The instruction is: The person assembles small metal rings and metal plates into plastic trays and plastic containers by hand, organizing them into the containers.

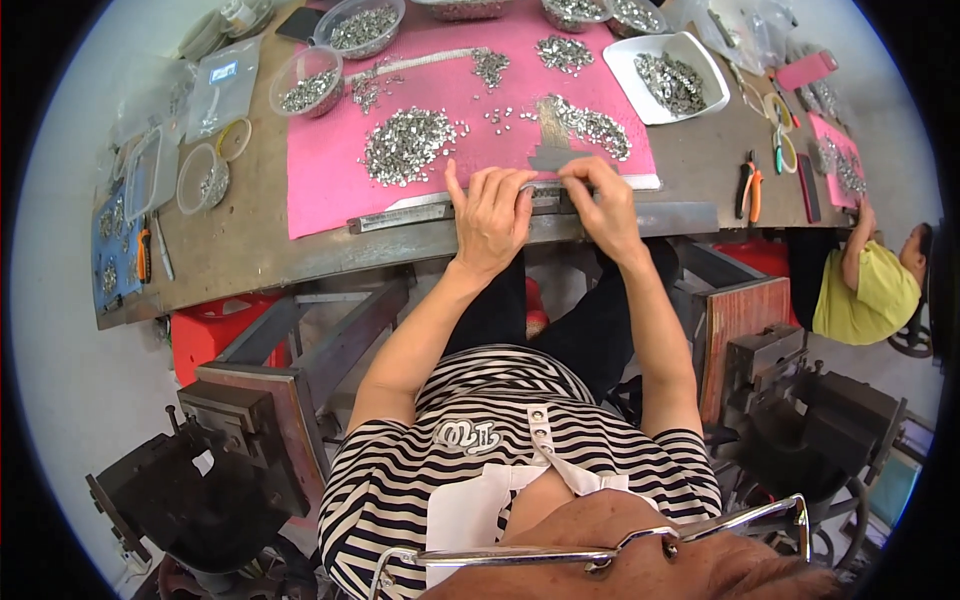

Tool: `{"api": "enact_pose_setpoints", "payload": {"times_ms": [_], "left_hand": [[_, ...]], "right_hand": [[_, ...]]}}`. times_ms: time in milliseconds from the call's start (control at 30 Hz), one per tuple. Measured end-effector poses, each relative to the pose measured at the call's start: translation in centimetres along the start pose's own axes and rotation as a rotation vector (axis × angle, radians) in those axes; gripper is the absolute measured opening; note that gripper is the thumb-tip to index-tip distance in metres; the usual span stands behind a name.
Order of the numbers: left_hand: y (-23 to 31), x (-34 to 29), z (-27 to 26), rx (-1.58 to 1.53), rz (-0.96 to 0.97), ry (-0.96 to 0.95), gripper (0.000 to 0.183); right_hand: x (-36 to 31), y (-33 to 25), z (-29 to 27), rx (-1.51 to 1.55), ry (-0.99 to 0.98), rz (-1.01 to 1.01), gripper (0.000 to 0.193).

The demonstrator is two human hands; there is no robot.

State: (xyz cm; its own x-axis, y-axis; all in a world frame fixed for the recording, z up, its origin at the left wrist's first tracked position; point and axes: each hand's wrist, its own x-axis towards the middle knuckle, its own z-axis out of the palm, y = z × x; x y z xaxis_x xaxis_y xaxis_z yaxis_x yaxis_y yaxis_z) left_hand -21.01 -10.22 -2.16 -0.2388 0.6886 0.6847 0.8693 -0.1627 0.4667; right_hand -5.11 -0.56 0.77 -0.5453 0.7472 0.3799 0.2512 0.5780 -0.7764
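Note:
A long, narrow metal bar (400, 217) lies along the front edge of a pink mat (330, 150). My left hand (490, 215) rests over the bar's middle, fingers bent and thumb pressed near them, closed on it. Just right of it, my right hand (603, 207) has thumb and forefinger pinched together at the bar; what sits between them is too small to make out. Beyond the left hand lies a heap of small shiny metal pieces (408, 146). Behind the right hand a smaller heap (598, 130) spreads beside a flat grey strip (558, 158).
Round plastic tubs (306, 82) of metal pieces stand at the back, with a white tray (720, 95) at the back right. Orange-handled pliers (749, 188) lie to the right. A co-worker in a yellow top (868, 290) sits at far right. A metal rail (640, 222) edges the table.

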Motion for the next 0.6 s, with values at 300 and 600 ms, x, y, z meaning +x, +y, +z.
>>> {"api": "enact_pose_setpoints", "payload": {"times_ms": [300, 600], "left_hand": [[0.0, -0.1, -0.1, -0.003, 0.003, -0.003, 0.027], [0.0, 0.0, 0.0, 0.005, -0.007, -0.023, 0.026]], "right_hand": [[-2.0, 0.5, 1.6, -0.123, 0.071, -0.172, 0.013], [-1.7, 0.5, 0.6, 0.087, 0.032, 0.005, 0.013]]}}
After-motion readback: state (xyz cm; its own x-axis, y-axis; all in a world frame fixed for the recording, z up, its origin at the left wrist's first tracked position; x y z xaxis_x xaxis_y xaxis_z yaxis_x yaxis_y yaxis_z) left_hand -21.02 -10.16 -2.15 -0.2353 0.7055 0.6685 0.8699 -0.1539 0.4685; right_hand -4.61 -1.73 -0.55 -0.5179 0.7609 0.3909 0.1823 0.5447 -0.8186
